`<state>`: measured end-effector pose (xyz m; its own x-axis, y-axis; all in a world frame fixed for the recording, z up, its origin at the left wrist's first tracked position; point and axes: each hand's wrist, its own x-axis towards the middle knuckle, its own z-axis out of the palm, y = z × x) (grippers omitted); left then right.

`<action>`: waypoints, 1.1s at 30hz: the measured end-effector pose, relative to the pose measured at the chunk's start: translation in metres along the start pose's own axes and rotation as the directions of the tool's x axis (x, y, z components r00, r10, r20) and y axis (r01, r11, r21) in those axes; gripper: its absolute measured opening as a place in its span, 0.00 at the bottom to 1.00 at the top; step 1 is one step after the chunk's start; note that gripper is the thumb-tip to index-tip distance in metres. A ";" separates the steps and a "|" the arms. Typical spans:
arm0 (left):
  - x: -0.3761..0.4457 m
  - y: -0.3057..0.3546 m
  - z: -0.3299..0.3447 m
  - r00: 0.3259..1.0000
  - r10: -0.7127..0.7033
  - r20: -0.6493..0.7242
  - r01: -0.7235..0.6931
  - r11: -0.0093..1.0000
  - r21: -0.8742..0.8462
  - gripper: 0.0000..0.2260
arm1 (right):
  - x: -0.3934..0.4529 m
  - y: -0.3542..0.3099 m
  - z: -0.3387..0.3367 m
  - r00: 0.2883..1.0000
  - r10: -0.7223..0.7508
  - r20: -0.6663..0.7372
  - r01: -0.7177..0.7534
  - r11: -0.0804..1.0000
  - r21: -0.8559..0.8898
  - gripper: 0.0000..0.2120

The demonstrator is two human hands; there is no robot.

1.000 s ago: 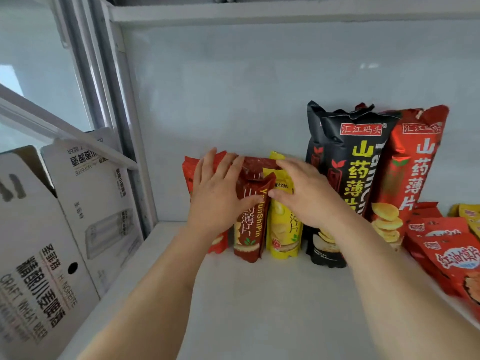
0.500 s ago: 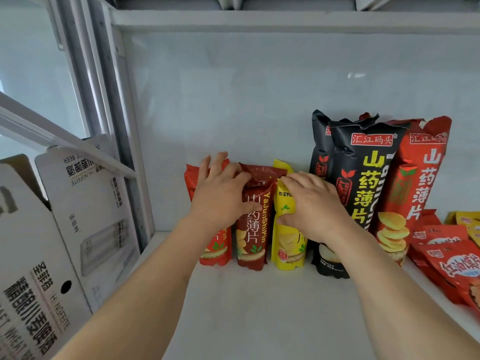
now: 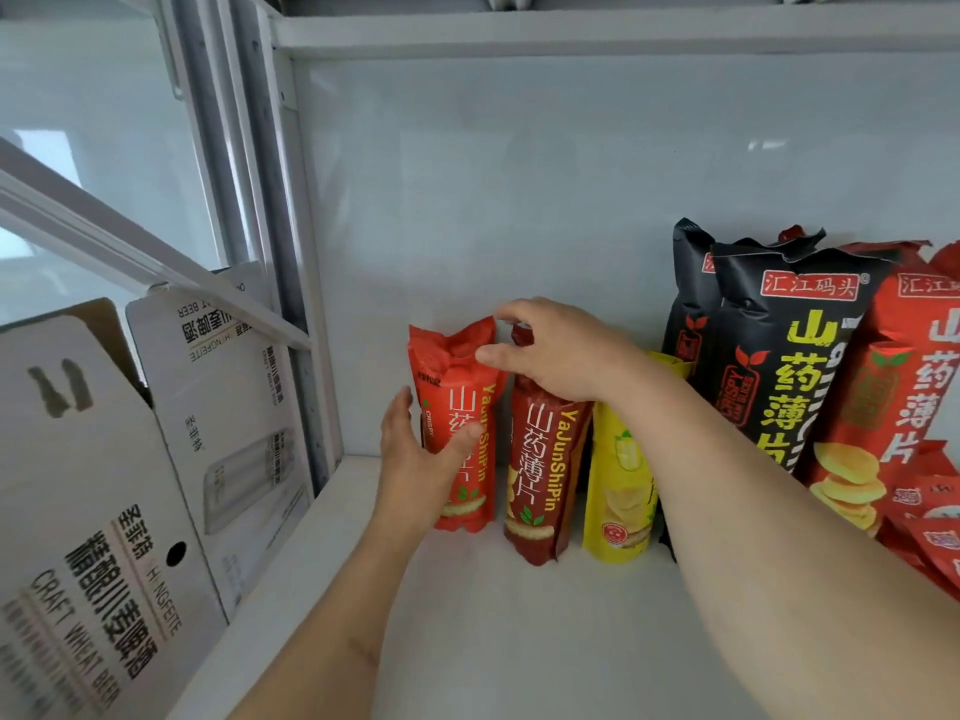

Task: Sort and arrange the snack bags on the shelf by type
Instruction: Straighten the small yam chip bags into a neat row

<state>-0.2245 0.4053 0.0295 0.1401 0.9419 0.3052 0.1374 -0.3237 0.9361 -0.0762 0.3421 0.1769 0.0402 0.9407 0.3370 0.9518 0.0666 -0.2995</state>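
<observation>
Three small snack bags stand in a row at the back of the white shelf [image 3: 519,641]: a bright red bag [image 3: 457,387], a dark red bag [image 3: 540,475] and a yellow bag [image 3: 621,485]. My left hand [image 3: 415,459] grips the bright red bag low on its left side, thumb across the front. My right hand [image 3: 556,350] reaches over the dark red bag's top; its thumb and curled forefinger pinch the bright red bag's upper right corner. My right forearm hides the yellow bag's top.
Tall black bags [image 3: 779,366] and a tall red bag [image 3: 898,387] stand to the right, with flat red packets [image 3: 930,532] lying in front of them. Printed cardboard beer boxes [image 3: 104,485] stand left of the shelf post [image 3: 280,252].
My left hand slid from the bag tops down to the bright red bag's side. My right hand left the yellow bag and moved left to the red bag's top. A gap has opened between the two red bags.
</observation>
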 end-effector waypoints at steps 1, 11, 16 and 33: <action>0.000 -0.006 0.000 0.999 0.005 0.048 -0.004 1.000 -0.020 0.47 | 0.005 -0.004 0.003 0.999 0.002 0.033 -0.001 0.999 -0.035 0.33; 0.010 -0.027 -0.006 0.992 0.000 0.122 0.004 0.999 -0.033 0.44 | 0.008 -0.021 -0.006 0.999 0.027 0.025 -0.010 0.850 -0.526 0.42; 0.030 -0.023 -0.027 0.997 -0.075 0.003 0.073 0.960 -0.269 0.40 | -0.037 -0.051 0.043 0.913 -0.022 -0.408 0.048 0.997 0.052 0.33; 0.105 0.012 -0.044 0.939 -0.058 0.339 0.134 0.969 -0.206 0.26 | -0.044 -0.055 0.220 0.710 0.678 -0.190 -0.491 0.670 0.556 0.50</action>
<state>-0.2508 0.5046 0.0806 0.4561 0.8730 0.1728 -0.0498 -0.1689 0.9844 -0.1974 0.3705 -0.0176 0.7315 0.6499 0.2061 0.4491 -0.2320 -0.8628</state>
